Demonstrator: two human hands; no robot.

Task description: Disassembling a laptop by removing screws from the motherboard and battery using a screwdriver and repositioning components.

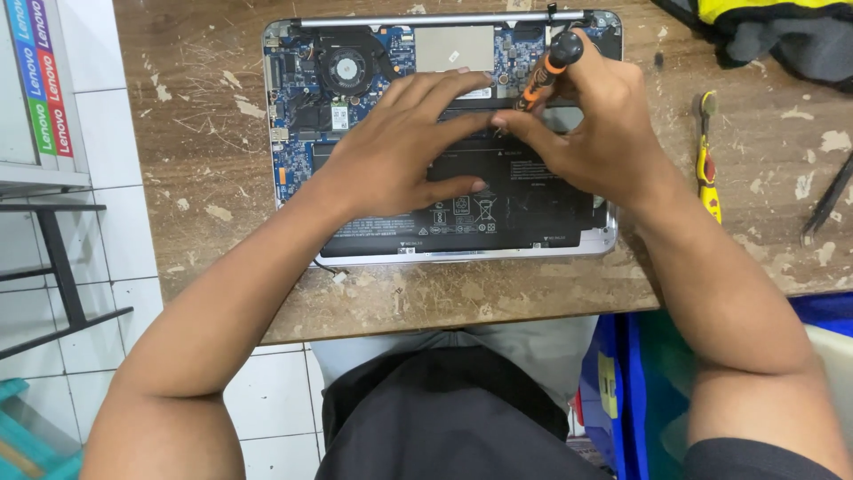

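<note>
Black battery (533, 200) lies crosswise under my flat, open left hand (400, 151), while my right hand (595, 133) grips the upright screwdriver (549, 71) just beyond it.

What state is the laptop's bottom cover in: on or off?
Off. The laptop lies with its fan, blue circuit board and black battery exposed on the wooden table.

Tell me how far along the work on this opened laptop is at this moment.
Done: the laptop lies with its bottom cover off, fan and circuit board exposed. In hand: the right hand holds a black-and-orange screwdriver tip-down at the upper edge of the black battery, while the left hand rests flat on it. Left: the battery sits in its bay, not yet lifted out.
</note>
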